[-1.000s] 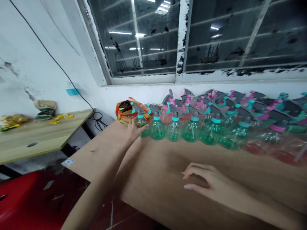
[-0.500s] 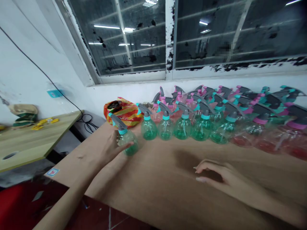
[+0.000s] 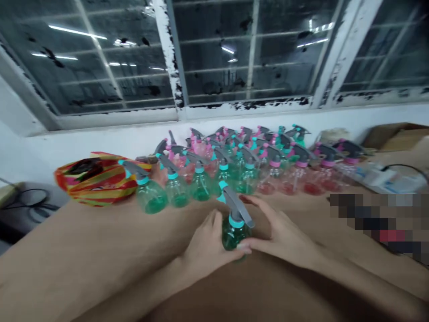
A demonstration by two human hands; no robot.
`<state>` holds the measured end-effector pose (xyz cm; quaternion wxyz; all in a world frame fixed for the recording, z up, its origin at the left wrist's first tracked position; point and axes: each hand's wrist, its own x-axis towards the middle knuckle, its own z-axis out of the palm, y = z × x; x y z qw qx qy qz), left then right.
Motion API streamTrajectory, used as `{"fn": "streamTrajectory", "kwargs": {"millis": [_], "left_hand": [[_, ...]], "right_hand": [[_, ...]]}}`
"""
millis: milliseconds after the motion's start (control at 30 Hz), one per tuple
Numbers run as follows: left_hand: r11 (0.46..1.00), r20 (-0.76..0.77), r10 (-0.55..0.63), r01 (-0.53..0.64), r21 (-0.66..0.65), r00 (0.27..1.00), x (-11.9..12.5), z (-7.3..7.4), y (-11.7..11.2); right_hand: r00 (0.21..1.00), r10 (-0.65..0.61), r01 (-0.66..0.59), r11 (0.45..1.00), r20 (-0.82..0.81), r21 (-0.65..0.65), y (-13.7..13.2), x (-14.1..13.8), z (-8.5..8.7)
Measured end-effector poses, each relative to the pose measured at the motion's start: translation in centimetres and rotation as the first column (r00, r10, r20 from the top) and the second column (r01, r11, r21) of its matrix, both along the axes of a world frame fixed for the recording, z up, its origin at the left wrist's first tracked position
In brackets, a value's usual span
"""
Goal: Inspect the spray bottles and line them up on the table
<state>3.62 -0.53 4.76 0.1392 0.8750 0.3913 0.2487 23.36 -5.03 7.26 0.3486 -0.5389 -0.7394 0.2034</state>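
Note:
A small green spray bottle [image 3: 233,227] with a grey trigger and teal collar stands on the brown table [image 3: 83,250], right in front of me. My left hand [image 3: 206,246] wraps around its left side and my right hand [image 3: 278,232] closes on its right side, fingers curled under the body. Behind it stand several more spray bottles [image 3: 234,167], green with teal collars at the left and reddish with pink collars at the right.
A red and yellow striped bag [image 3: 97,179] lies at the back left of the table. Cardboard boxes [image 3: 392,136] and a white power strip with cable [image 3: 385,179] are at the back right. Windows [image 3: 214,58] run along the wall behind.
My left hand took the leftmost green bottle from the row and carried it to the middle in front of me. My right hand left the tabletop and closed on the bottle too. The view swung right.

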Motion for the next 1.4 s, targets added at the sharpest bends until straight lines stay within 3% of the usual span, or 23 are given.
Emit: {"fn": "streamTrajectory", "kwargs": {"millis": [100, 200, 333, 433, 533, 667, 867, 967, 1133, 1400], "left_hand": [[0.992, 0.004, -0.122, 0.121, 0.02, 0.993, 4.8, -0.2, -0.2], [0.986, 0.018, -0.157, 0.156, 0.065, 0.987, 8.3, -0.7, -0.6], [0.985, 0.049, -0.14, 0.135, 0.105, 0.989, 11.3, -1.3, -0.6], [0.982, 0.057, -0.132, 0.123, 0.142, 0.99, 12.5, -1.8, -0.4], [0.977, 0.011, -0.154, 0.15, 0.154, 0.988, 12.0, -2.7, 0.2], [0.971, -0.137, -0.192, 0.208, 0.114, 0.972, 8.5, -4.2, 1.6], [0.986, -0.351, -0.07, 0.119, 0.12, 0.934, 3.6, -4.8, 3.9], [0.986, -0.407, -0.08, 0.133, 0.104, 0.91, 3.3, -4.7, 4.1], [0.987, -0.431, -0.08, 0.133, 0.094, 0.899, 3.5, -4.9, 4.1], [0.985, -0.426, -0.09, 0.143, 0.094, 0.9, 3.5, -4.9, 4.0]], "right_hand": [[0.994, -0.059, 0.068, 0.993, -0.091, 0.099, -0.2, 2.1, 0.2], [0.971, -0.107, 0.134, 0.984, -0.212, 0.119, -0.3, 3.9, 0.4], [0.928, -0.155, 0.209, 0.97, -0.339, 0.127, 0.3, 5.6, 0.0], [0.916, -0.139, 0.181, 0.98, -0.376, 0.08, 1.2, 6.4, -0.6], [0.919, -0.1, 0.13, 0.99, -0.382, 0.054, 2.0, 7.0, -1.1], [0.925, -0.064, 0.118, 0.985, -0.375, 0.123, 2.8, 7.7, -1.1], [0.92, -0.06, 0.096, 0.992, -0.386, 0.076, 4.7, 8.3, -1.4], [0.918, -0.058, 0.089, 0.994, -0.393, 0.061, 5.8, 8.1, -1.8], [0.915, 0.048, -0.036, 0.999, -0.402, 0.039, 6.8, 7.8, -1.8], [0.936, -0.021, 0.034, 0.999, -0.35, 0.033, 6.7, 7.7, -1.3]]}}
